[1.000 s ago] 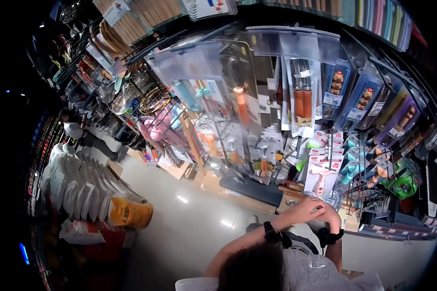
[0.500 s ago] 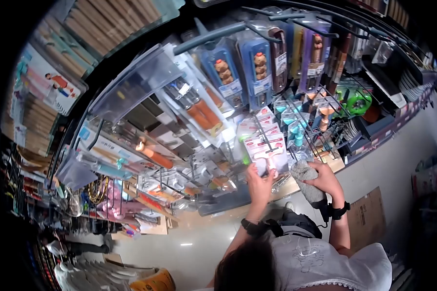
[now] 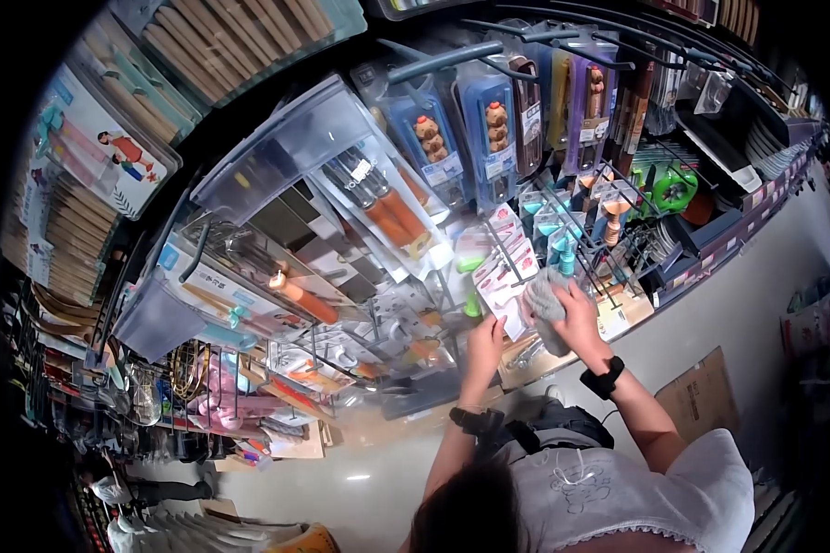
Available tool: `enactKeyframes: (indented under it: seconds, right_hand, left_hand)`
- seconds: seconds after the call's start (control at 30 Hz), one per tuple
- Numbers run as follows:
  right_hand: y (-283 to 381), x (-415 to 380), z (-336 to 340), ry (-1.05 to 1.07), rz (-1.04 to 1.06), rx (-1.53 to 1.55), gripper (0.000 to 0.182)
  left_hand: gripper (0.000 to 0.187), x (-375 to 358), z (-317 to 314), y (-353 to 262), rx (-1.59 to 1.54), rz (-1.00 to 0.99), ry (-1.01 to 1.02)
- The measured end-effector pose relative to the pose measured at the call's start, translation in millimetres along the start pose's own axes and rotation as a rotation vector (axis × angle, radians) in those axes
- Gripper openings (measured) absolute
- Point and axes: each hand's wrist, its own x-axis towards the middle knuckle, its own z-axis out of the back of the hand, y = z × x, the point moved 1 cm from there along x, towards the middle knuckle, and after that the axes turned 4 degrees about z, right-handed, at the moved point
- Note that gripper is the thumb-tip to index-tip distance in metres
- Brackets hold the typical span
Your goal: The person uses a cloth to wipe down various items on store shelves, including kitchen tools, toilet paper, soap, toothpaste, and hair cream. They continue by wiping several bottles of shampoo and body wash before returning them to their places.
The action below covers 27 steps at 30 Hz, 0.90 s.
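My left hand (image 3: 485, 348) pinches the lower left edge of a white-and-red carded package (image 3: 503, 288), which hangs with others like it on a rack hook. A grey cloth (image 3: 546, 309) is bunched in my right hand (image 3: 579, 323), its fingers wrapped over it. The cloth lies against the right side of the package and covers part of it. Just right of the cloth hang small packs with turquoise-handled utensils (image 3: 563, 241).
Metal hooks carry blue packs with brown figures (image 3: 495, 129) and a pack of orange-handled utensils (image 3: 392, 217). A green item (image 3: 675, 189) hangs to the right. Below, a cardboard piece (image 3: 699, 394) lies on the floor. A person (image 3: 148, 491) is at the lower left.
My right hand has moved left and up with the grey cloth, from beside the packages onto the front one. My left hand has shifted slightly left and down, still at the package edge.
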Motion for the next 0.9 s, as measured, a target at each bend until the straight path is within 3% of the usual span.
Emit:
enactKeyframes:
  seconds: [0.07, 0.2, 0.3, 0.43, 0.53, 0.6, 0.67, 0.8, 0.9]
  right_hand:
    - [-11.2, -12.7, 1.0, 0.16, -0.02, -0.156, 0.053]
    - [-43.3, -39.4, 4.4, 0.247, -0.175, -0.039, 0.047]
    - [-40.2, -31.6, 21.0, 0.09, -0.148, 0.084, 0.049]
    - [23.3, 10.8, 53.9, -0.109, 0.012, 0.225, 0.043]
    - [36.6, 19.4, 31.8, -0.053, 0.123, 0.193, 0.044]
    - [33.6, 5.7, 10.4, 0.157, 0.125, -0.014, 0.052]
    - [25.8, -14.8, -7.3, 0.202, 0.196, -0.005, 0.055]
    - [10.2, -48.1, -31.2, 0.534, 0.124, 0.0, 0.054]
    - [5.2, -49.6, -29.4, 0.472, 0.106, 0.078, 0.057]
  left_hand:
    - [0.025, -2.6, 2.8, -1.7, 0.075, 0.046, 0.002]
    - [0.025, -8.7, 11.0, -13.4, 0.04, 0.027, 0.008]
    - [0.023, -8.4, 5.0, -10.9, 0.042, 0.044, -0.028]
    - [0.026, -7.0, -12.2, -6.2, -0.087, 0.042, -0.001]
    - [0.024, -7.0, -18.5, 0.5, -0.174, 0.088, 0.033]
    - [0.022, -10.9, -9.2, -4.3, -0.016, 0.024, -0.077]
    - [0.021, -11.5, -2.7, -5.2, 0.098, -0.024, -0.137]
    - [0.024, -15.0, -4.7, -11.0, 0.123, -0.026, -0.161]
    - [0.023, -15.5, -7.9, -8.9, 0.085, -0.029, -0.189]
